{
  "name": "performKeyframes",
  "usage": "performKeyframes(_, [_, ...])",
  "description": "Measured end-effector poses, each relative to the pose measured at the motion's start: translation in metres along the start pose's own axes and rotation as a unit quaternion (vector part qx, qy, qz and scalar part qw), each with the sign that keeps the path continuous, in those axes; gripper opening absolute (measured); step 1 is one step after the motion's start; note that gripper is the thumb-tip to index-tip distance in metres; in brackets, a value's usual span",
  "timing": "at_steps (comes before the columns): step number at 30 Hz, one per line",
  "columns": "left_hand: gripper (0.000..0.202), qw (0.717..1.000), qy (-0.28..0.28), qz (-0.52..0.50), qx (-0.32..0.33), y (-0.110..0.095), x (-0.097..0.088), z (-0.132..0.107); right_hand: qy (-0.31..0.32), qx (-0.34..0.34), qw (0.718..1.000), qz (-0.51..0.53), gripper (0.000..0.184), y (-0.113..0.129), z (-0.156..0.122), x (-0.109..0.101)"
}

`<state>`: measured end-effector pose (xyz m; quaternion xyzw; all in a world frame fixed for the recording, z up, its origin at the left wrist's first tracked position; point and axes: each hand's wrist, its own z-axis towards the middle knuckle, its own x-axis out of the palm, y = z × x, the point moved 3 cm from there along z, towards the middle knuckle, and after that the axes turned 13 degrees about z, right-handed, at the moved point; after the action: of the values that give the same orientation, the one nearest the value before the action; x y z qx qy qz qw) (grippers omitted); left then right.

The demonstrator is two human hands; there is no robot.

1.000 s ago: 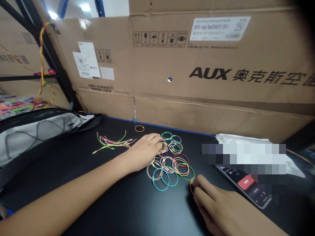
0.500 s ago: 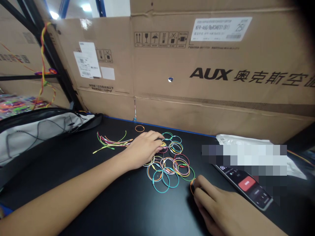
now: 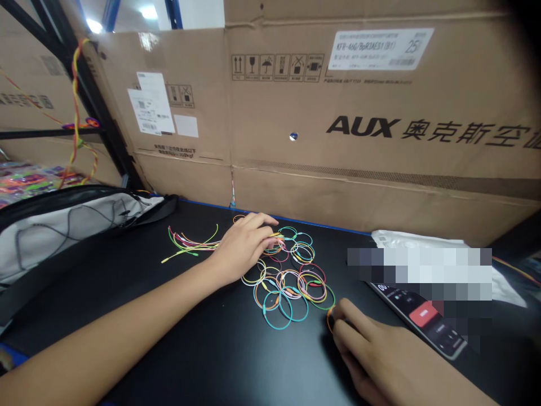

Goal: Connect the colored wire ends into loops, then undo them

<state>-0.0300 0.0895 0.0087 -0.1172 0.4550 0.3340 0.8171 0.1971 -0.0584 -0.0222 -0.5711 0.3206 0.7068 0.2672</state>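
Observation:
My left hand (image 3: 247, 242) is above the far left part of a spread of thin coloured wire loops (image 3: 279, 327), palm down. Its thumb and fingers close around a yellow piece of wire cable (image 3: 277, 235); most of that piece is hidden. Beneath and left of this hand lie several straight unlooped wire cables (image 3: 181, 248) in green, red and pink. An orange loop (image 3: 239, 216) is partly covered behind it. My right hand (image 3: 359, 338), at the near right, has its fingers closed on an orange wire loop (image 3: 329, 320), of which only a short arc shows.
A phone (image 3: 456, 352) lies right of the loops, partly blurred out, beside a white plastic packet (image 3: 393, 238). A grey and black bag (image 3: 76, 225) lies at the left. Cardboard boxes (image 3: 270, 141) stand along the back edge of the black table (image 3: 203, 349).
My left hand has shifted slightly left and away, uncovering more loops and covering part of the orange loop behind. The right hand has stayed in place.

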Motion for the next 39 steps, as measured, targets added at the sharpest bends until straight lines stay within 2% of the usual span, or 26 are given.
performKeyframes(7, [0.017,0.993,0.053,0.010,0.101,-0.011,-0.001,0.000,-0.002,-0.003,1.000,-0.001,0.027,0.000,0.001,-0.004])
performKeyframes(11, [0.014,0.988,0.090,0.010,0.127,-0.013,-0.005,-0.003,-0.004,0.001,1.000,0.017,0.030,-0.001,-0.001,-0.002])
performKeyframes(21, [0.011,0.982,0.152,-0.023,0.111,-0.003,-0.016,-0.008,-0.022,-0.006,1.000,0.004,0.027,-0.002,-0.001,0.000])
performKeyframes(26, [0.011,0.983,0.156,-0.023,0.094,-0.002,-0.005,-0.009,-0.039,-0.013,0.999,0.015,0.027,-0.001,0.000,-0.003])
performKeyframes(32, [0.006,0.982,0.161,0.003,0.098,-0.005,0.007,-0.008,-0.006,0.006,1.000,0.020,0.026,0.001,0.002,-0.003])
performKeyframes(35, [0.005,0.981,0.161,0.021,0.106,-0.009,0.008,-0.009,-0.024,0.000,0.999,0.024,0.026,0.003,0.003,-0.007])
performKeyframes(39, [0.014,0.980,0.162,0.039,0.108,-0.013,0.009,-0.014,-0.048,-0.018,0.999,0.019,0.025,0.005,0.004,-0.011])
